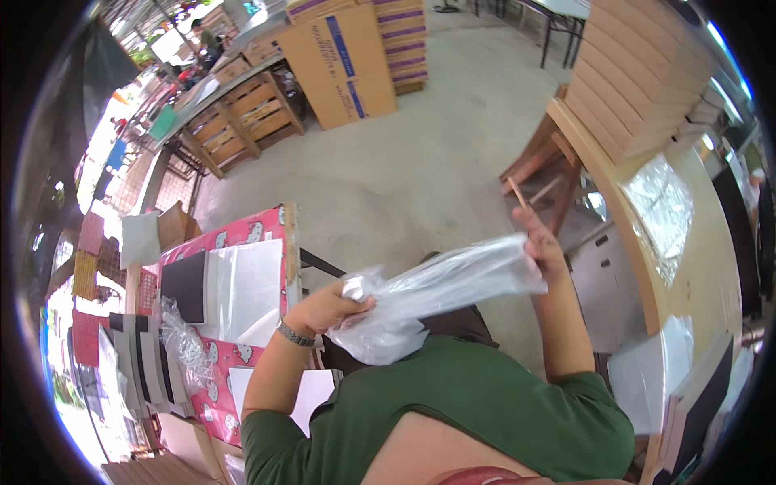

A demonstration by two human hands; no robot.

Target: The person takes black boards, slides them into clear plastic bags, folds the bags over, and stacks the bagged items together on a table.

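Left hand (327,307) and right hand (540,246), each grip clamped on a clear plastic bag (436,287) stretched over the lap, risk tearing the thin film or dropping it to the floor (420,162).

Left of the hands stands a table with a red patterned cloth (260,229), bearing a flat black board (184,284) beside white sheets (246,284) and crumpled clear plastic (183,343). Beyond the hands, across the grey concrete floor (436,145), stand brown cardboard boxes (343,61) and a wooden pallet (242,113). To their right, a curved pale wooden table (695,267) carries a stack of flat brown cardboard (638,77).

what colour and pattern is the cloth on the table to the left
Red tablecloth with small white cartoon figures, seen best in the head view.
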